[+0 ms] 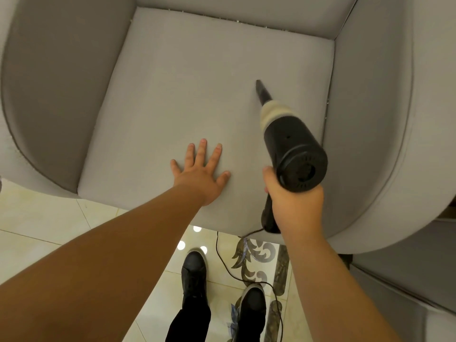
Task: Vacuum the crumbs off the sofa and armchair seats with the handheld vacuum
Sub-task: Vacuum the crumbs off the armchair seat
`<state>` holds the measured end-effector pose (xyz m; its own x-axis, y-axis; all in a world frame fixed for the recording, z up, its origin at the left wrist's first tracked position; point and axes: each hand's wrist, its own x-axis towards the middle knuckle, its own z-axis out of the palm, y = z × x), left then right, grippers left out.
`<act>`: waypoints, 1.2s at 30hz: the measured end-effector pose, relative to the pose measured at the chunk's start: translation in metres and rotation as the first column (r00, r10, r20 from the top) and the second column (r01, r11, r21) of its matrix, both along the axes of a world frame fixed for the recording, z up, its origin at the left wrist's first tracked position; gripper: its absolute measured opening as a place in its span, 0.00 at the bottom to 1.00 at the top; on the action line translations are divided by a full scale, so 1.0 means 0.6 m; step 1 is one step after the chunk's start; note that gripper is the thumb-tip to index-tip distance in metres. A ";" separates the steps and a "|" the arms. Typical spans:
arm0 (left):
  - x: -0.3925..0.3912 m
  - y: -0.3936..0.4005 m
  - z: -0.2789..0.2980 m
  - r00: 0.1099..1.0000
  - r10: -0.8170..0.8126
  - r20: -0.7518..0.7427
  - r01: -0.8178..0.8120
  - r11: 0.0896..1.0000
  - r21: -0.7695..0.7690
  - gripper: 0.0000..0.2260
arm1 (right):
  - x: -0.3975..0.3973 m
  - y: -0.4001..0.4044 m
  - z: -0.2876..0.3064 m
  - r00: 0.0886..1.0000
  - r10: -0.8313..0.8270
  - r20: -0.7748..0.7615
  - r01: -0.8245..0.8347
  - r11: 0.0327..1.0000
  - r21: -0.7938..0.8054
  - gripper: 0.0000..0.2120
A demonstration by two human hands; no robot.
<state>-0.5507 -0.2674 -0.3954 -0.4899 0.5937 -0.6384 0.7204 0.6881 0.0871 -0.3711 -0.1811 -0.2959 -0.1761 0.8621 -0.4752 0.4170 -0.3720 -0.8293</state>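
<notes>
I am standing at the front edge of the seat cushion (197, 95) of the armchair (385, 119), my shoes (193, 272) on the tiled floor (49, 218) and the cord (223, 257) trailing down from the cushion's front. My right hand (296, 208) is clenching its grip round the handle of the handheld vacuum (291, 144); my left hand (201, 174) is lying flat and released on the cushion's front middle. The vacuum is hovering over the cushion's right half, its long axis running from me toward the cushion's back, nozzle (262, 91) pointing down and away. The cushion's middle looks clean; crumbs (237, 21) are still sitting along its back and right seams, so I judge this seat partly done, with the sofa out of view.
</notes>
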 end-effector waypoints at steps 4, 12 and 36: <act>-0.011 -0.011 0.004 0.999 -0.041 -0.007 0.041 0.999 0.027 0.31 | 0.051 -0.055 0.015 1.000 0.004 0.030 -0.003 0.998 -0.060 0.21; -0.024 -0.045 0.008 0.996 -0.090 -0.013 0.091 0.992 0.083 0.31 | 0.031 -0.054 0.011 0.993 0.120 -0.005 -0.120 0.990 -0.074 0.11; -0.053 -0.102 0.001 0.997 -0.069 -0.025 0.071 0.994 0.081 0.30 | -0.046 0.041 0.016 0.996 -0.068 -0.060 0.071 0.996 0.050 0.16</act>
<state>-0.5823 -0.3284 -0.3946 -0.4591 0.6768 -0.5754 0.7688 0.6273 0.1243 -0.3989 -0.1564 -0.2863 -0.1410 0.8965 -0.4201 0.3421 -0.3540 -0.8704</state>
